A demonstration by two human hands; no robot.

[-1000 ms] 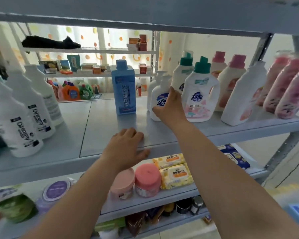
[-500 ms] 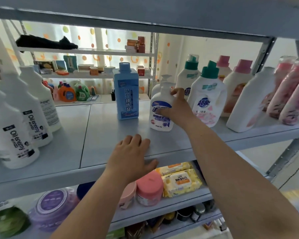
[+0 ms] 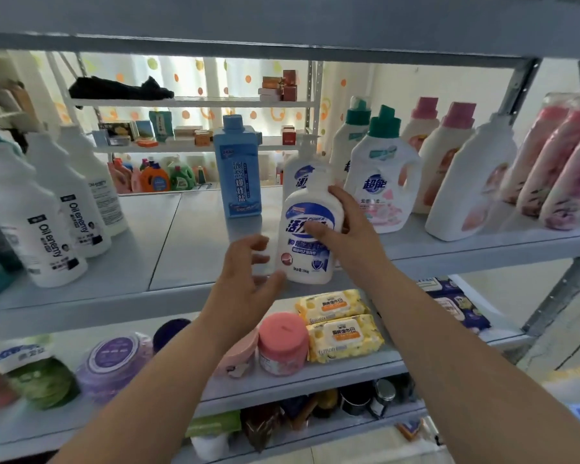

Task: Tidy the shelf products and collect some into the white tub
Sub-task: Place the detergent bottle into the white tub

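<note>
My right hand (image 3: pixel 345 226) grips a white pump bottle with a blue label (image 3: pixel 307 249) near the front edge of the grey shelf (image 3: pixel 188 229). The bottle stands upright, its base at the shelf lip. My left hand (image 3: pixel 248 276) is spread just left of the bottle's base, fingers relaxed, thumb close to the bottle; contact is unclear. A second white pump bottle (image 3: pixel 298 169) stands behind. The white tub is not in view.
A blue carton bottle (image 3: pixel 236 169) stands mid-shelf. White "Oil enemy" bottles (image 3: pixel 47 229) line the left, detergent jugs (image 3: pixel 385 175) and pink bottles (image 3: pixel 556 162) the right. Below lie yellow wipe packs (image 3: pixel 342 333), a pink jar (image 3: pixel 283 343) and a purple tub (image 3: pixel 114 360).
My right hand has pulled the pump bottle from beside the jugs forward to the shelf's front edge. My left hand lifted off the shelf lip and moved toward the bottle's base.
</note>
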